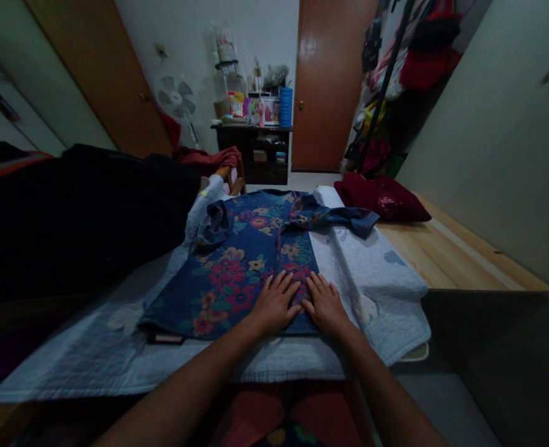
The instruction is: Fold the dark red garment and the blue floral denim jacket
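A dark blue garment point(250, 261) with red, yellow and green flowers is spread out on a light quilted cloth point(386, 292). Its right sleeve in view stretches out over the cloth, while the left one is bunched up. My left hand point(276, 302) lies palm down on the lower right part of the garment, fingers spread. Close beside it, my right hand point(324, 303) rests flat at the garment's right edge, its fingers also apart. The two thumbs are near each other. Neither hand grips anything.
Dark clothing point(83, 217) is heaped at the left. A folded maroon cloth item point(381, 197) sits on a wooden surface point(469, 254) at the right. Farther back are a white fan point(176, 97), a dark shelf point(255, 155) and a brown door point(327, 93).
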`<state>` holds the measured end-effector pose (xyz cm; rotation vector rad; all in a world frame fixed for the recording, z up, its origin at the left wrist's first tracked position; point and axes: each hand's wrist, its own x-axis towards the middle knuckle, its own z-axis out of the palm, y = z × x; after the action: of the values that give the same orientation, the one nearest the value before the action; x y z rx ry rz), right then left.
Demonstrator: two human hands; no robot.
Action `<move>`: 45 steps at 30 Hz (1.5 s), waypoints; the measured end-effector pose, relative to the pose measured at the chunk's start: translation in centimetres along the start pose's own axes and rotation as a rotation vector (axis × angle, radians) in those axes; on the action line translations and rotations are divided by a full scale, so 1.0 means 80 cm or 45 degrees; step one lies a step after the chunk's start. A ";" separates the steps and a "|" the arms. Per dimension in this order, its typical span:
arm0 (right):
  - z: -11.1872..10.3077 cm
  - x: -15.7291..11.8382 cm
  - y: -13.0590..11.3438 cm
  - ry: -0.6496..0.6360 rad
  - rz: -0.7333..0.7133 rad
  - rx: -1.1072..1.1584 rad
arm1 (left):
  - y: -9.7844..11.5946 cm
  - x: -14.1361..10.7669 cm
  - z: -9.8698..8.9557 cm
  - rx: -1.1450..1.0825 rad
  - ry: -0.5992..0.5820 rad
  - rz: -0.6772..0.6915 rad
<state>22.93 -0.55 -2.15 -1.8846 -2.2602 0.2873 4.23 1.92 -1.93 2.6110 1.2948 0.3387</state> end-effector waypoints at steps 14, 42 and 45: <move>0.000 0.133 0.013 0.031 -0.029 0.134 | -0.010 0.021 -0.034 -0.247 -0.067 0.079; 0.015 0.255 0.068 0.855 0.401 0.830 | -0.131 0.262 -0.023 -0.034 0.147 -0.699; 0.011 0.258 0.070 0.845 0.454 1.013 | -0.133 0.259 -0.022 -0.067 0.152 -0.682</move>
<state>24.32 20.72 -4.08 -1.5822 -1.1313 0.4415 7.91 24.95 -0.95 2.1133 1.9195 0.4273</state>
